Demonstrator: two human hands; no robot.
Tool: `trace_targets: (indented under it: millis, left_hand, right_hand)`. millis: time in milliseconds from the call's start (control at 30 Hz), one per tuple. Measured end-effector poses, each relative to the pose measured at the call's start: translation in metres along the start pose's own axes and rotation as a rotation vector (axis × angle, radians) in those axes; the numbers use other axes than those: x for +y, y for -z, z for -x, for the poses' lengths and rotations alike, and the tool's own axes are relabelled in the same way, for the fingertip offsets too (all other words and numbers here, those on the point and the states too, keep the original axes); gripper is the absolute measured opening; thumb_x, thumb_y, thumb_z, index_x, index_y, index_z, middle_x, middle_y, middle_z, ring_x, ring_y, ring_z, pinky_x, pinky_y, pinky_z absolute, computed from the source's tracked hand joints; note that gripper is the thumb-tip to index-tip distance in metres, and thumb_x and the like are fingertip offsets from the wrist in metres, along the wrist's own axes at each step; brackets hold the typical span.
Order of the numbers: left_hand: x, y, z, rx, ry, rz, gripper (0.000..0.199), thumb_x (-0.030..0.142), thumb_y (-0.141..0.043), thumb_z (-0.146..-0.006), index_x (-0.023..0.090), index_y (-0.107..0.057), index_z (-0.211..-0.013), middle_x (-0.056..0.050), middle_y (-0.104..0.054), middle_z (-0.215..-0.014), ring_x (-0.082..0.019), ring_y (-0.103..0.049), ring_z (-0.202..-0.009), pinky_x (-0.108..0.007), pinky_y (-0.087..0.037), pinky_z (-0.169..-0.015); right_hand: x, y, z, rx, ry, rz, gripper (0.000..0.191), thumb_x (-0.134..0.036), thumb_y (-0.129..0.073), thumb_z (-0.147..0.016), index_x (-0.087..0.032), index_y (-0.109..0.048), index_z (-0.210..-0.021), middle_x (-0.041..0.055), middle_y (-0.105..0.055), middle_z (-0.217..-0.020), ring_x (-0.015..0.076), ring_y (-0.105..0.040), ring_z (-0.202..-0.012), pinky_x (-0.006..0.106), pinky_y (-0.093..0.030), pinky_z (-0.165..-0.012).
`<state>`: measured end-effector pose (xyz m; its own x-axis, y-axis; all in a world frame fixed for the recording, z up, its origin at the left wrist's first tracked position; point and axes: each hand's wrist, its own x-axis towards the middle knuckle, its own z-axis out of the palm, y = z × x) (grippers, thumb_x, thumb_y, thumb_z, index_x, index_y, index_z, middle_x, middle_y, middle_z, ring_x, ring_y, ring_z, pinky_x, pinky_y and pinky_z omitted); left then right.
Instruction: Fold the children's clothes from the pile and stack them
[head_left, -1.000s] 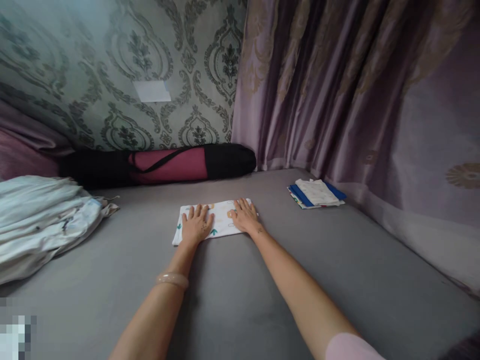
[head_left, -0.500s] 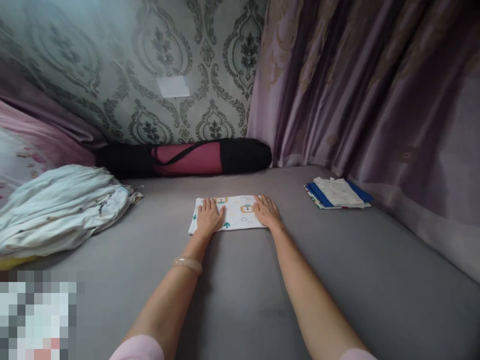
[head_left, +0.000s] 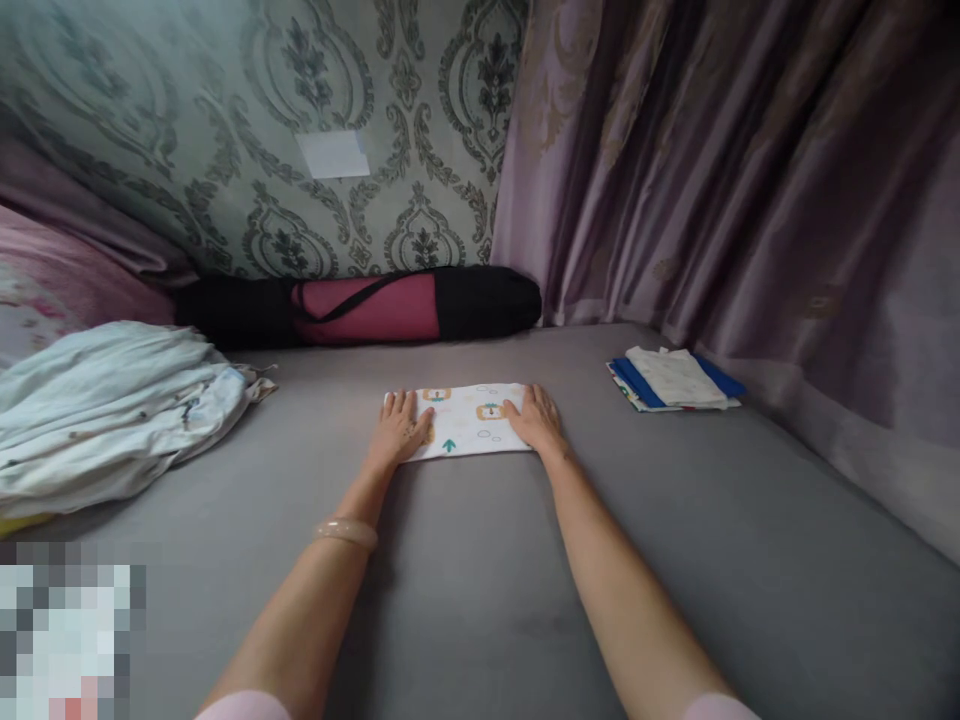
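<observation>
A white cloth [head_left: 465,425] with small orange and green prints lies folded into a flat rectangle on the grey sheet [head_left: 465,580]. My left hand [head_left: 397,430] rests on the cloth's left end, fingers pointing away from me and thumb stretched out over the print. On the right end lies my right hand [head_left: 534,418], its thumb on the cloth and the other fingers along the edge. Both hands are open, palms down. A pale bangle [head_left: 346,532] circles my left wrist.
Crumpled pale fabric [head_left: 127,410] is heaped at the left. A black and red long bag [head_left: 367,308] lies along the patterned wall. Folded cloths [head_left: 671,380], white over blue, sit at the right near the purple curtain [head_left: 645,180]. The lower left corner is pixelated.
My left hand has slid left to the cloth's left end. My right hand has shifted slightly toward the right edge. The view has moved a little.
</observation>
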<state>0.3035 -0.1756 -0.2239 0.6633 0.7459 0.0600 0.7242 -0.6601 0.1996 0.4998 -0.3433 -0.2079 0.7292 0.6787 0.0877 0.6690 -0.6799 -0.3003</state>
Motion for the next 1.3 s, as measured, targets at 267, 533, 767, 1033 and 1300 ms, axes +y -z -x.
trace_targets:
  millis: [267,533,767,1033,1300]
  left_hand:
    - [0.005,0.001,0.001,0.032,0.058,-0.072,0.064,0.049,-0.021,-0.097,0.009,-0.035,-0.145,-0.023,-0.029,-0.152,-0.034,-0.025,-0.142,-0.046,-0.026,-0.111]
    - [0.009,0.000,0.001,0.043,0.072,-0.082,0.065,0.049,-0.022,-0.097,0.008,-0.034,-0.145,-0.025,-0.029,-0.151,-0.035,-0.026,-0.141,-0.047,-0.026,-0.111]
    - [0.008,0.000,0.000,0.036,0.069,-0.076,0.066,0.050,-0.020,-0.097,0.007,-0.033,-0.145,-0.025,-0.028,-0.151,-0.035,-0.024,-0.142,-0.048,-0.026,-0.110]
    - [0.007,0.002,0.000,0.021,0.056,-0.078,0.065,0.050,-0.020,-0.097,0.008,-0.032,-0.145,-0.024,-0.028,-0.152,-0.034,-0.023,-0.142,-0.047,-0.024,-0.110]
    - [0.010,0.003,0.003,0.065,0.068,-0.064,0.064,0.050,-0.023,-0.096,0.009,-0.035,-0.144,-0.023,-0.026,-0.153,-0.036,-0.022,-0.142,-0.048,-0.023,-0.111]
  right_hand:
    - [-0.007,0.026,0.011,-0.002,-0.176,0.019,0.035,-0.035,-0.044,-0.093,-0.012,-0.067,-0.109,0.0189,-0.064,-0.113,0.0272,-0.059,-0.109,0.034,-0.042,-0.089]
    - [-0.010,0.033,0.009,-0.130,-0.229,-0.037,0.039,-0.035,-0.043,-0.094,-0.010,-0.069,-0.107,0.0229,-0.068,-0.109,0.0298,-0.065,-0.104,0.036,-0.047,-0.085]
    - [-0.005,0.032,0.007,-0.126,-0.240,-0.069,0.052,-0.051,-0.047,-0.088,-0.009,-0.071,-0.106,0.0254,-0.067,-0.109,0.0325,-0.065,-0.102,0.038,-0.049,-0.081]
    - [0.015,0.019,-0.013,-0.208,-0.207,-0.343,0.038,-0.050,-0.058,-0.080,-0.016,-0.073,-0.072,0.0142,-0.073,-0.081,0.0263,-0.068,-0.084,0.029,-0.048,-0.067]
    - [0.009,0.011,-0.015,-0.172,-0.189,-0.638,0.030,-0.038,-0.060,-0.082,-0.013,-0.068,-0.069,0.0080,-0.070,-0.067,0.0193,-0.067,-0.068,0.022,-0.045,-0.053]
